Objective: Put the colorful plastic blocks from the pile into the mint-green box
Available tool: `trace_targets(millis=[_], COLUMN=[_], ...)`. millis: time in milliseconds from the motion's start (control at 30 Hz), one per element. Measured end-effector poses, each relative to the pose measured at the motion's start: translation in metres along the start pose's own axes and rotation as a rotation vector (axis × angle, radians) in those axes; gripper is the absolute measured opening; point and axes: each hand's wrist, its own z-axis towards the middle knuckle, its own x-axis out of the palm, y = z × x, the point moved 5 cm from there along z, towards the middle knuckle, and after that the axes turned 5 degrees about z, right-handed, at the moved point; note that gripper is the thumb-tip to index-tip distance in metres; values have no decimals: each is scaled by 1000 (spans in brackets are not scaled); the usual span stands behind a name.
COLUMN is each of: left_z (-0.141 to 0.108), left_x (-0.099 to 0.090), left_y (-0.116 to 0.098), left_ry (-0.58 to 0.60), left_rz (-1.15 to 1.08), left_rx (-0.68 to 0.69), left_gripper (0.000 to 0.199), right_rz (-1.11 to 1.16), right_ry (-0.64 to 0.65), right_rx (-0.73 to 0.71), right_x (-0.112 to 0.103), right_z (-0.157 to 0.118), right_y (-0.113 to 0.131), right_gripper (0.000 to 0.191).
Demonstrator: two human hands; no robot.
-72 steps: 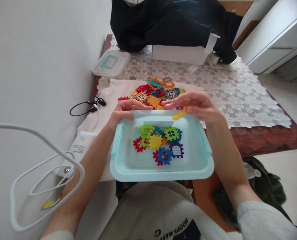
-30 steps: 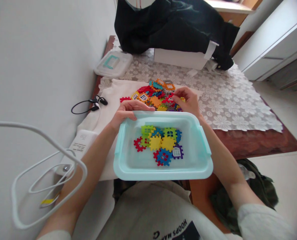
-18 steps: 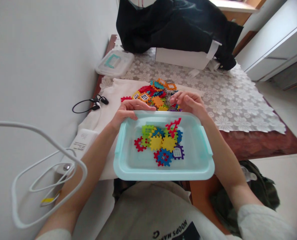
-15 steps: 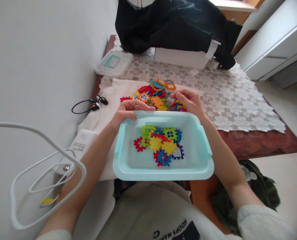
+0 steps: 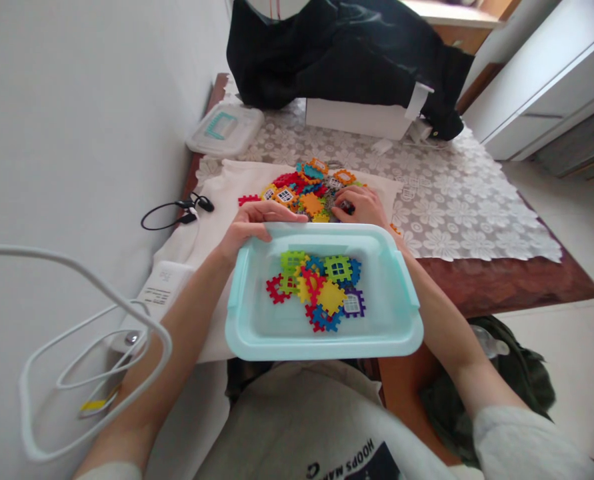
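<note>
A pale turquoise tray [image 5: 321, 348] is tilted towards me, its far left rim gripped by my left hand [image 5: 257, 225]. Inside it lie several notched plastic tiles, among them a yellow tile [image 5: 331, 297], a green window tile [image 5: 337, 269] and a purple-edged tile [image 5: 353, 303]. Beyond the tray, a pile of coloured tiles [image 5: 311, 203] rests on a white cloth. My right hand [image 5: 359, 203] reaches into the pile's right side with curled fingers; what it holds, if anything, is hidden.
Black earphones [image 5: 177, 212] lie left of the pile. A clear lid [image 5: 227, 130] sits at the back left. Behind the lace tablecloth [image 5: 441, 193] are a white box [image 5: 357, 118] and black fabric [image 5: 347, 53]. A white cable [image 5: 164, 347] hangs at the left.
My right hand has moved slightly left and curled down over the pile. In the tray, the red tile has settled differently among the yellow ones. The view has shifted slightly.
</note>
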Motion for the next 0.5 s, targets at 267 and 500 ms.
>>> trace_targets(millis=[267, 500], left_z=[1, 1], left_x=[0, 1], left_y=[-2, -3], left_ry=[-4, -8], left_rz=[38, 48], left_rx=[10, 10], left_gripper=[43, 48], right_rz=[791, 1135], right_ry=[-242, -54], right_rx=[42, 22], right_x=[-28, -35], right_z=[1, -7], right_y=[14, 42], right_gripper=[50, 50])
